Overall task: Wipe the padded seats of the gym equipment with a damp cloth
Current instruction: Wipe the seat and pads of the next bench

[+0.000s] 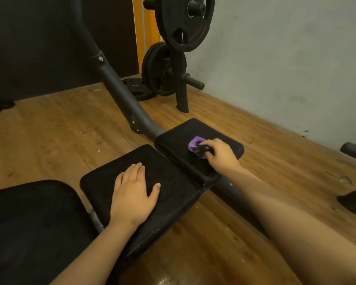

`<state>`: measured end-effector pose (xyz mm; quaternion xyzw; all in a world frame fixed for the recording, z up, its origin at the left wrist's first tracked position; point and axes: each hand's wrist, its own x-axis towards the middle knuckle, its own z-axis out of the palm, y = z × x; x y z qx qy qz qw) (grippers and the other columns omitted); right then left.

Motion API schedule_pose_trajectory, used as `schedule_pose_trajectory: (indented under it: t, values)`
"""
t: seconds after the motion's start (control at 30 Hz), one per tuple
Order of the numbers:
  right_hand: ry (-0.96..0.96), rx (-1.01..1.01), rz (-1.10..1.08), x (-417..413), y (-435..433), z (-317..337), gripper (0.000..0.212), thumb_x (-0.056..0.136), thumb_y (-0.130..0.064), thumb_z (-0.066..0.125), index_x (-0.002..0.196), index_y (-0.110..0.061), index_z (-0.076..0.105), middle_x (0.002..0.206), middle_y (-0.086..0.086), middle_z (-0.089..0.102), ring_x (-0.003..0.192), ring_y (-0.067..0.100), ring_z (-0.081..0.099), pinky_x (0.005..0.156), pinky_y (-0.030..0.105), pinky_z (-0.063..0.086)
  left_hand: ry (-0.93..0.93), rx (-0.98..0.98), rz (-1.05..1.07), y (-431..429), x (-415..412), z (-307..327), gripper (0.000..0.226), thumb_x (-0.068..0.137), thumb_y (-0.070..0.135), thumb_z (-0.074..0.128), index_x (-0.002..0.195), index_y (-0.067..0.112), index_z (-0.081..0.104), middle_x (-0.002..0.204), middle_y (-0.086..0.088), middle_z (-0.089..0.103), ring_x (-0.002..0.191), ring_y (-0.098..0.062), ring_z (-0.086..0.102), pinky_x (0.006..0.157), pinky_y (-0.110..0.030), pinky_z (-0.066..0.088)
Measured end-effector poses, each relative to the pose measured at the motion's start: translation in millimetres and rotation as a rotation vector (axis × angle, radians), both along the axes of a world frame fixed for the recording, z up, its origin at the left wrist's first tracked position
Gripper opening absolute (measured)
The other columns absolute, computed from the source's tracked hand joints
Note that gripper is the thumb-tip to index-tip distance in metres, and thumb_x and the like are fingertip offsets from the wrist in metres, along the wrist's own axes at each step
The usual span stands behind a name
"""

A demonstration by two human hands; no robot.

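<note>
Purple cloth [196, 145] under right hand [220, 156] on black far pad [173, 138], wooden floor [49, 130].

readable text: none anywhere in view
weight plates [184, 23]: any markings too dark and blurred to read
padded seats [173, 182]: plain black, unlettered
cloth [194, 143]: purple, no legible print

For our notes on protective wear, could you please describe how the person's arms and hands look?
Both forearms are bare as far as the frame reaches, with no sleeves in view. The left hand and right hand wear no gloves, and no ring, watch or wristband shows.
</note>
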<state>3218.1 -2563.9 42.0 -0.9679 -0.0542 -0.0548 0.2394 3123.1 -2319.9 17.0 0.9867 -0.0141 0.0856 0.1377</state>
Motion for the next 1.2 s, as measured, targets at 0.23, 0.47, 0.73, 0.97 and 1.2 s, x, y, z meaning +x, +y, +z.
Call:
schedule_pose_trajectory:
  t: [0.23, 0.47, 0.73, 0.97, 1.2]
  values:
    - [-0.043, -0.053, 0.223, 6.2, 81.0, -2.8, 0.037, 0.092, -0.008, 0.052, 0.126, -0.021, 0.06, 0.117, 0.007, 0.053, 0.113, 0.023, 0.046, 0.096, 0.036, 0.043, -0.014, -0.006, 0.001, 0.3, 1.1, 0.3, 0.069, 0.095, 0.057, 0.035, 0.151, 0.017, 0.026, 0.158, 0.001, 0.025, 0.146, -0.013, 0.018, 0.121, -0.035, 0.012]
    - [0.007, -0.366, 0.221, -0.4, 92.6, -4.3, 0.037, 0.095, -0.013, 0.052, 0.132, -0.013, 0.052, 0.124, 0.01, 0.045, 0.111, 0.025, 0.045, 0.085, 0.035, 0.048, -0.015, -0.027, -0.002, 3.2, 0.9, -1.7, 0.069, 0.095, 0.056, 0.037, 0.151, 0.017, 0.026, 0.158, 0.001, 0.025, 0.146, -0.013, 0.017, 0.12, -0.034, 0.011]
    - [0.222, -0.366, 0.173, -31.1, 64.8, 14.0, 0.026, 0.094, -0.015, 0.054, 0.118, -0.011, 0.061, 0.112, 0.007, 0.048, 0.098, 0.023, 0.053, 0.079, 0.033, 0.05, -0.006, -0.031, -0.009, 5.1, 0.4, -3.7, 0.07, 0.095, 0.056, 0.038, 0.151, 0.016, 0.027, 0.158, 0.001, 0.024, 0.147, -0.014, 0.016, 0.12, -0.034, 0.01]
    - [0.284, -0.335, 0.135, -62.1, 34.1, 21.0, 0.021, 0.093, -0.014, 0.056, 0.112, -0.016, 0.064, 0.108, 0.005, 0.055, 0.092, 0.019, 0.059, 0.079, 0.033, 0.054, -0.024, -0.024, 0.0, 3.6, 1.9, -5.7, 0.069, 0.095, 0.055, 0.039, 0.15, 0.015, 0.029, 0.157, -0.001, 0.027, 0.146, -0.016, 0.019, 0.12, -0.035, 0.012]
    - [0.091, -0.245, 0.142, -64.6, 37.9, 9.1, 0.024, 0.097, -0.018, 0.05, 0.12, -0.016, 0.058, 0.11, 0.004, 0.049, 0.098, 0.017, 0.052, 0.081, 0.028, 0.048, -0.026, -0.006, 0.005, 2.3, 2.5, -5.0, 0.068, 0.095, 0.054, 0.04, 0.149, 0.014, 0.03, 0.157, -0.002, 0.028, 0.145, -0.017, 0.021, 0.119, -0.036, 0.014]
